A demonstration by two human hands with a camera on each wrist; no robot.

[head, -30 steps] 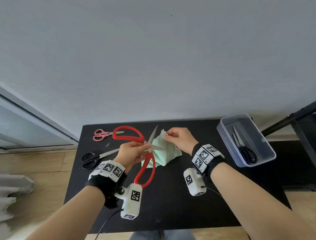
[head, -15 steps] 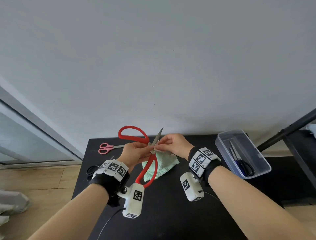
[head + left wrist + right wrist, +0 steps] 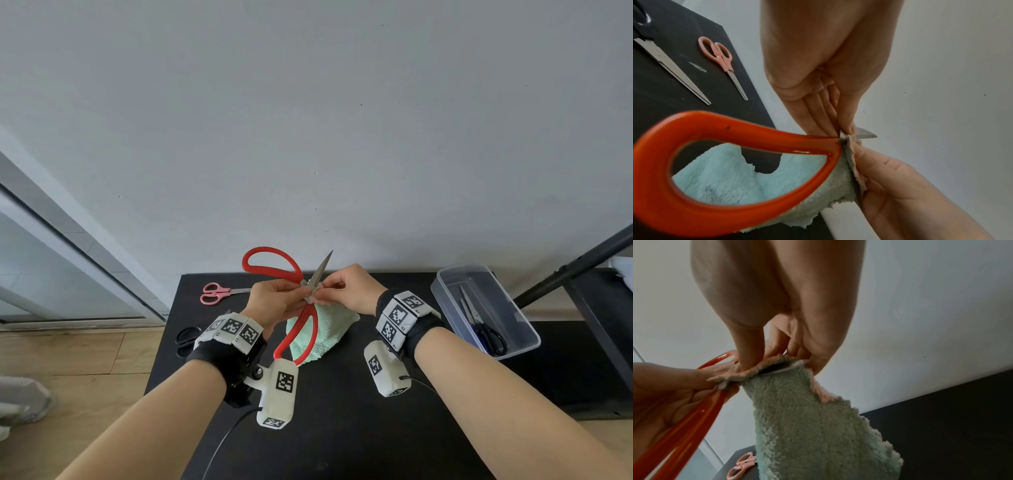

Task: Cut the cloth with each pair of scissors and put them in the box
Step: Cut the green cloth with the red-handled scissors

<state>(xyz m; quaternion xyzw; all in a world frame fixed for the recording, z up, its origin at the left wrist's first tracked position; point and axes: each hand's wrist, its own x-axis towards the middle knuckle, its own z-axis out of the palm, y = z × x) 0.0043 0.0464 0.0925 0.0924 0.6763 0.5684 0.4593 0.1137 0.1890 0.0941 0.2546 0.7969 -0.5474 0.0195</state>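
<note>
My left hand (image 3: 277, 301) grips the large red-handled scissors (image 3: 270, 263) near their pivot, blades spread, above the black table (image 3: 342, 428). One blade (image 3: 323, 265) points up toward the wall. My right hand (image 3: 346, 289) pinches the top edge of the mint green cloth (image 3: 325, 329) against the scissors' pivot; the cloth hangs down from my fingers. In the left wrist view the red handle loop (image 3: 725, 207) fills the lower left, with the cloth (image 3: 725, 178) seen through it. In the right wrist view my fingertips (image 3: 750, 360) hold the cloth (image 3: 813, 426) edge.
Small pink scissors (image 3: 219, 293) lie at the table's back left. Black-handled scissors (image 3: 186, 337) lie at the left edge, partly hidden by my wrist. A clear plastic box (image 3: 524, 339) at the right holds a dark-handled pair (image 3: 483, 329). A black stand (image 3: 582, 263) rises at far right.
Both hands have risen off the table with the red scissors and cloth. My right hand has moved in to the scissors' pivot, and the cloth now hangs instead of lying flat.
</note>
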